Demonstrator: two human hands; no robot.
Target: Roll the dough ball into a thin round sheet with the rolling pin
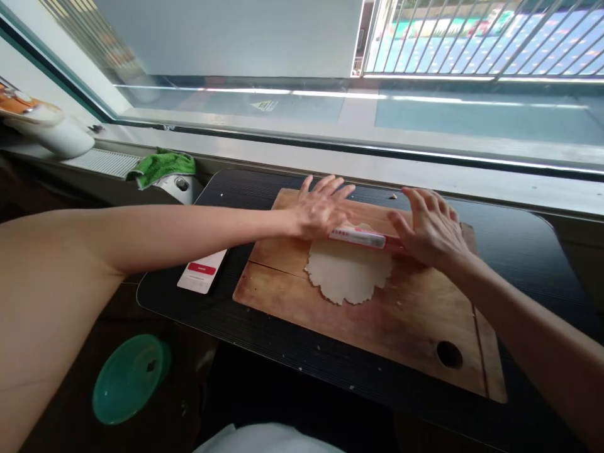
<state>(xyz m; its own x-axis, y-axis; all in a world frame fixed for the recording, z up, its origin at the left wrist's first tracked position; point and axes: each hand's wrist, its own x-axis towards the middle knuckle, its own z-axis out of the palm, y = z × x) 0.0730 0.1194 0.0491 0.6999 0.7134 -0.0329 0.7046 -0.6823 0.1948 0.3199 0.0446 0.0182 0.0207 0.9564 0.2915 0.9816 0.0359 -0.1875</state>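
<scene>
A thin, pale sheet of dough (349,274) with a ragged edge lies on the wooden cutting board (410,314). Across its far part rests a slim tube with a red and white label (358,236). My left hand (323,207) is flat over the tube's left end, fingers spread and slightly blurred. Over the right end is my right hand (431,229), palm down with the fingers stretched forward. Neither hand is wrapped around the tube, and both its ends are hidden under the palms.
The board sits on a black table (283,340) with small crumbs. A phone (202,274) lies left of the board, beneath my left forearm. A green cloth (165,167) hangs beyond the table, below the window. A turquoise basin (127,380) stands on the floor.
</scene>
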